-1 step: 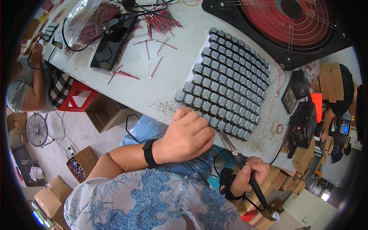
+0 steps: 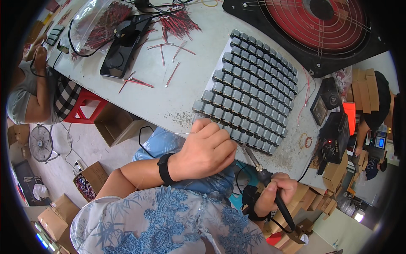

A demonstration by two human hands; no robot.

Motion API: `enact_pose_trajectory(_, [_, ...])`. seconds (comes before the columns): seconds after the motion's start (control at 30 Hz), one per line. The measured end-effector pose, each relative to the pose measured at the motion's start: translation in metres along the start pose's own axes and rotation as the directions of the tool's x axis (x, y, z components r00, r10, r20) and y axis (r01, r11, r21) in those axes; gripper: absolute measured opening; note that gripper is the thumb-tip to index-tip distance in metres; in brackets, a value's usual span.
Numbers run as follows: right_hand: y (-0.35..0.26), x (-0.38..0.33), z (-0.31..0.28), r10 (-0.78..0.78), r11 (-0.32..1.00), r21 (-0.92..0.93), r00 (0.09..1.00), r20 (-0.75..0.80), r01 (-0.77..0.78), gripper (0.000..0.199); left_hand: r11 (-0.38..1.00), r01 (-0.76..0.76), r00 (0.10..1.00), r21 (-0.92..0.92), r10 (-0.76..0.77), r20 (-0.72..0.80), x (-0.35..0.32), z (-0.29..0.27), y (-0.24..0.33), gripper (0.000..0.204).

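Note:
Rows of small grey metal-cased parts (image 2: 253, 86), which look like little motors, stand packed together on the white table. At their near edge is my left hand (image 2: 207, 148), its fingers closed on a thin silvery solder wire (image 2: 179, 133) whose tail sticks out to the left. A black-handled soldering iron (image 2: 267, 177) is gripped in my right hand (image 2: 279, 190). The iron's metal tip reaches up to the nearest row, close to my left fingers. Whether tip and wire touch there I cannot make out.
A red fan in a black frame (image 2: 321, 25) lies at the far right. A black soldering station (image 2: 334, 139) stands to the right. Red wires (image 2: 177, 23), a black phone-like slab (image 2: 122, 46) and a plastic bag (image 2: 95, 31) lie at the left. Other people sit at both sides.

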State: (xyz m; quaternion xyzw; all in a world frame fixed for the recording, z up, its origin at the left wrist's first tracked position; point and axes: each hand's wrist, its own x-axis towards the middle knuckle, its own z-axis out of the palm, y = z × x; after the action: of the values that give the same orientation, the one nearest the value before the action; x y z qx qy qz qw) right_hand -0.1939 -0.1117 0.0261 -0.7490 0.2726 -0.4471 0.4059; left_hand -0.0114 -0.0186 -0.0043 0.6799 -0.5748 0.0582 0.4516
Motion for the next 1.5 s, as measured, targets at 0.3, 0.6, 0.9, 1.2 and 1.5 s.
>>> enact_pose_trajectory(0.3, [-0.0008,0.0018,0.0005,-0.008,0.998,-0.058,0.998,0.059,0.012,0.023,1.000,0.000,1.000,0.017,0.000,0.014,0.0005,0.0000,-0.0002,0.022])
enact_pose_trajectory(0.6, [-0.0013,0.0016,0.0004,0.001,0.999,-0.047,0.998,0.055,0.001,0.023,1.000,-0.006,1.000,0.022,0.006,0.011,0.0017,-0.0002,-0.0005,0.023])
enact_pose_trajectory(0.9, [-0.0011,0.0018,0.0033,0.024,1.000,-0.019,0.998,0.051,-0.023,0.023,1.000,0.006,1.000,0.015,-0.006,0.010,0.0022,-0.0008,-0.0003,0.023])
enact_pose_trajectory(1.2, [-0.0019,0.0018,0.0001,0.011,0.999,-0.053,0.999,0.047,-0.009,0.024,1.000,0.005,1.000,0.023,-0.005,0.017,0.0024,-0.0014,-0.0008,0.022])
enact_pose_trajectory(1.5, [-0.0008,0.0016,0.0042,0.018,1.000,-0.015,0.998,0.068,-0.017,0.023,1.000,-0.001,1.000,0.024,0.001,0.021,0.0014,-0.0001,-0.0019,0.023])
